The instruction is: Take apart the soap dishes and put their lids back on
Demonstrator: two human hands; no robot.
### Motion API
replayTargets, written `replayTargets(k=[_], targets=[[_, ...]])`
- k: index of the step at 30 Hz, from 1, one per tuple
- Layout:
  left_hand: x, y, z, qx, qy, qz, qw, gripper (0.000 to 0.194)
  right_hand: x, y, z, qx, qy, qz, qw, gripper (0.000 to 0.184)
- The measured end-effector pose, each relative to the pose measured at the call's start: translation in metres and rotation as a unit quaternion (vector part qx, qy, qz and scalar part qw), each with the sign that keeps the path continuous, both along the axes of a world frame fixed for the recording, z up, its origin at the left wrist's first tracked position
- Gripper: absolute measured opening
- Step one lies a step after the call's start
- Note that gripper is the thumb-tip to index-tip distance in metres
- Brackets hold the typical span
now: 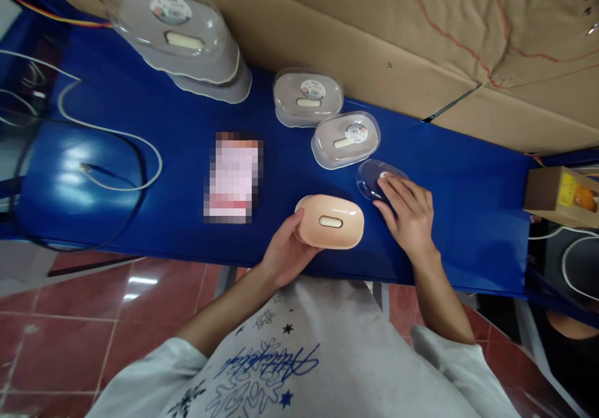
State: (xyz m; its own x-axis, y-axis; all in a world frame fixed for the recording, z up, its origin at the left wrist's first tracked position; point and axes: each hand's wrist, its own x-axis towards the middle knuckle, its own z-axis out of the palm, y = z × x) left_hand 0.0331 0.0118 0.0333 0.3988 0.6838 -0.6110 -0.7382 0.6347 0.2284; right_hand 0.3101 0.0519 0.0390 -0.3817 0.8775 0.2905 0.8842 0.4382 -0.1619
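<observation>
Left hand (pixel 285 252) clamps the peach box (pixel 350 231) by its left end, long axis sideways. Beyond its right end lies the clear lid (pixel 367 178), nearer to the right hand (pixel 414 218); whether those fingers pinch it, I cannot tell. Box looks glossy, rounded; lid, transparent.

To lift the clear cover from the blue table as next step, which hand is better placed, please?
The right hand seems better placed: its fingers are at the clear cover, while the left hand holds the peach box.
</observation>
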Motion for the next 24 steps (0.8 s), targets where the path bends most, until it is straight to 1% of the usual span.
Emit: replayTargets(k=[2,5,8,12,14,17,19,20,21,22,23,24], targets=[[0.006,0.003,0.000,0.011,-0.007,-0.016,1.000,0.042,-0.019,-0.015,0.008,-0.010,0.050,0.020,0.998,0.054],[0.015,0.008,0.001,0.039,-0.034,-0.055,0.997,0.055,-0.047,-0.037,0.015,-0.031,0.115,0.058,0.991,0.064],[0.020,0.011,0.000,0.072,-0.060,-0.085,0.992,0.066,-0.063,-0.050,0.016,-0.012,0.129,0.081,0.988,0.070],[0.020,0.007,-0.005,0.105,-0.049,-0.087,0.989,0.073,-0.067,-0.054,0.014,0.004,0.112,0.100,0.989,0.068],[0.018,0.004,-0.007,0.116,-0.033,-0.086,0.989,0.073,-0.065,-0.053,0.013,0.012,0.107,0.103,0.989,0.067],[0.014,0.001,-0.007,0.116,0.000,-0.073,0.991,0.065,-0.060,-0.052,0.011,-0.015,0.107,0.139,0.984,0.066],[0.011,0.001,-0.004,0.127,0.022,-0.053,0.990,0.066,-0.056,-0.052,0.009,-0.028,0.147,0.151,0.977,0.063],[0.010,0.001,-0.003,0.138,0.033,-0.043,0.989,0.068,-0.056,-0.051,0.007,-0.026,0.188,0.134,0.973,0.063],[0.008,0.002,-0.001,0.151,0.046,-0.029,0.987,0.071,-0.056,-0.050,0.006,-0.024,0.242,0.098,0.965,0.065],[0.007,0.002,-0.001,0.165,0.059,-0.014,0.984,0.074,-0.057,-0.049,0.005,-0.035,0.304,0.052,0.951,0.070],[0.006,0.003,-0.001,0.180,0.073,0.001,0.981,0.076,-0.058,-0.049,0.005,-0.067,0.366,0.006,0.928,0.075],[0.006,0.003,-0.002,0.196,0.088,0.015,0.977,0.076,-0.060,-0.048,0.004,-0.122,0.421,-0.028,0.898,0.080]])
